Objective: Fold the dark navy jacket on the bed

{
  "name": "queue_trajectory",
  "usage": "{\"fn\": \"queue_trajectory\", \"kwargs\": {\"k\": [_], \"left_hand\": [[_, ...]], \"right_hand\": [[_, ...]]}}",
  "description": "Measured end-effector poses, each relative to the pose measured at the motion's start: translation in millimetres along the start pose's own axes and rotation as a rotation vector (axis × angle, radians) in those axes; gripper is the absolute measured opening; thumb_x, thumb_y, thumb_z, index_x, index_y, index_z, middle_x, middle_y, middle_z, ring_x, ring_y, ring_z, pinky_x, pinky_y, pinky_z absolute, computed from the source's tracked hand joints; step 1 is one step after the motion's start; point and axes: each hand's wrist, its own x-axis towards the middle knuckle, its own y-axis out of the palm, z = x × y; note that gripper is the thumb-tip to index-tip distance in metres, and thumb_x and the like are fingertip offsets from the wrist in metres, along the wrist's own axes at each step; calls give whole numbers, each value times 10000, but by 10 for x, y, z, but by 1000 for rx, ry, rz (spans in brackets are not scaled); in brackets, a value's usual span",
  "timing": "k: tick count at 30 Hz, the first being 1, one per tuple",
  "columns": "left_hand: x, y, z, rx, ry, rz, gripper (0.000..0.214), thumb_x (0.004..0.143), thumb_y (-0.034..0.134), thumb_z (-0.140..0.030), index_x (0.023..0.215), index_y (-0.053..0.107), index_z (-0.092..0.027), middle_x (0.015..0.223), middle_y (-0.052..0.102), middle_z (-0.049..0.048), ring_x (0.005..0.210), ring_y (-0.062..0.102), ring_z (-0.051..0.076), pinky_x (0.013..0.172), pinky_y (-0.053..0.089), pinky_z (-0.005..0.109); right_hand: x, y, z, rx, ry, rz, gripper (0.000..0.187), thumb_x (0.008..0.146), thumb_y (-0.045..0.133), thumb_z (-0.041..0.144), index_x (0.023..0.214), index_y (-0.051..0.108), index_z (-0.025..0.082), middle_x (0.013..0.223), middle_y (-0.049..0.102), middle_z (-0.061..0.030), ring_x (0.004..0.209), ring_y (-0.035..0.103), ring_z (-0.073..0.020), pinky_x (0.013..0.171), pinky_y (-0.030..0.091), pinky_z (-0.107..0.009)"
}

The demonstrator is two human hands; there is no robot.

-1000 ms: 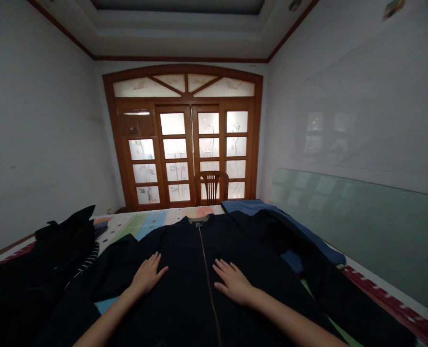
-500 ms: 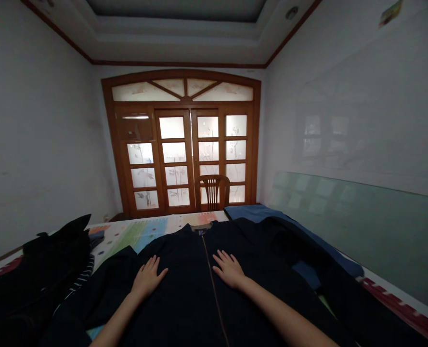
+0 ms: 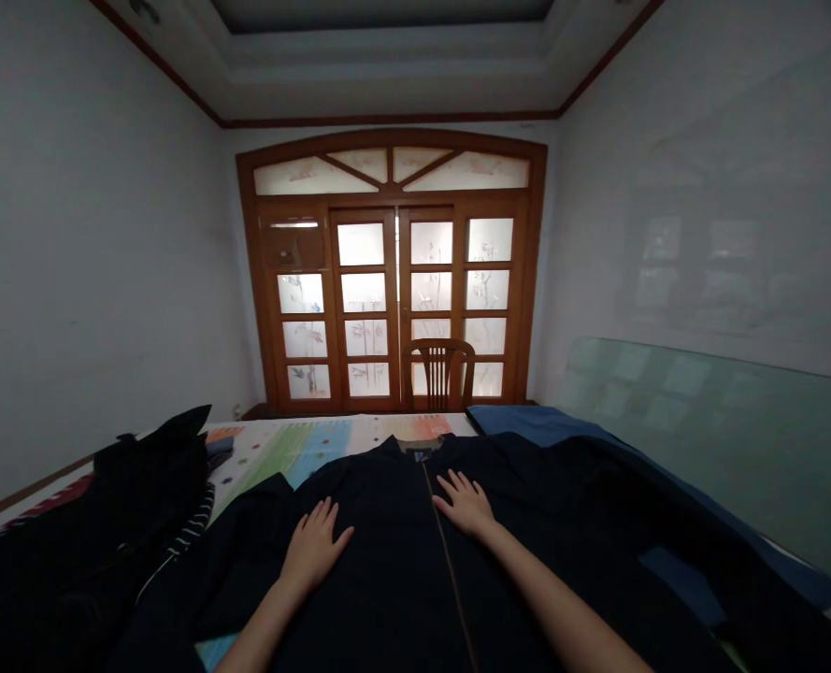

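Observation:
A dark zip-front jacket (image 3: 387, 579) lies spread front-up on a bed with a colourful sheet (image 3: 303, 444). Its zip (image 3: 450, 579) runs down the middle and its collar points away from me. My left hand (image 3: 315, 547) lies flat on the jacket's left panel, fingers stretched out. My right hand (image 3: 465, 503) lies flat just right of the zip, close below the collar, fingers spread. Neither hand holds anything.
A heap of dark clothes (image 3: 113, 523) with a striped piece lies at the left. Blue cloth (image 3: 534, 425) lies at the far right of the bed, along a green wall panel (image 3: 723, 439). A wooden chair (image 3: 439, 372) stands before glazed wooden doors (image 3: 394, 299).
My right hand has slid up the jacket from mid-chest towards the collar. My left hand has stayed about where it was. The view has shifted slightly to the left.

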Motion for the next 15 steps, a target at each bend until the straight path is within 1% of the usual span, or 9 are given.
{"fn": "queue_trajectory", "kwargs": {"k": [4, 8, 10, 12, 15], "left_hand": [[2, -7, 5, 5, 12, 10, 619, 795, 231, -472, 1243, 349, -62, 1331, 275, 124, 1234, 232, 228, 1005, 205, 385], [24, 6, 26, 0, 15, 6, 622, 792, 230, -485, 1242, 354, -73, 1327, 286, 122, 1228, 244, 237, 1000, 214, 392], [35, 9, 31, 7, 17, 2, 616, 791, 238, -479, 1238, 361, -73, 1325, 290, 122, 1225, 250, 238, 999, 219, 390], [43, 8, 30, 19, 18, 5, 608, 790, 247, -465, 1237, 362, -69, 1326, 287, 123, 1226, 251, 235, 999, 220, 389], [50, 3, 27, 30, 14, 18, 599, 789, 249, -454, 1237, 360, -72, 1327, 286, 121, 1226, 251, 233, 998, 219, 394]], "right_hand": [[-19, 4, 3, -7, 6, -4, 554, 834, 206, 507, 1303, 278, 221, 1378, 204, -58, 1257, 134, -199, 988, 131, -372], [-123, 10, 3, -3, -2, 6, 543, 849, 200, 476, 1310, 263, 195, 1381, 180, -80, 1258, 126, -214, 991, 126, -382], [-223, -1, -26, 2, -33, 20, 541, 853, 200, 471, 1312, 256, 189, 1384, 167, -78, 1260, 115, -207, 997, 116, -373], [-359, -30, -100, 12, -82, 42, 536, 849, 216, 482, 1308, 259, 210, 1385, 165, -55, 1261, 111, -188, 1005, 112, -353], [-606, -113, -312, 34, -160, 103, 543, 834, 244, 509, 1305, 255, 240, 1384, 165, -39, 1259, 122, -181, 1010, 120, -356]]}}
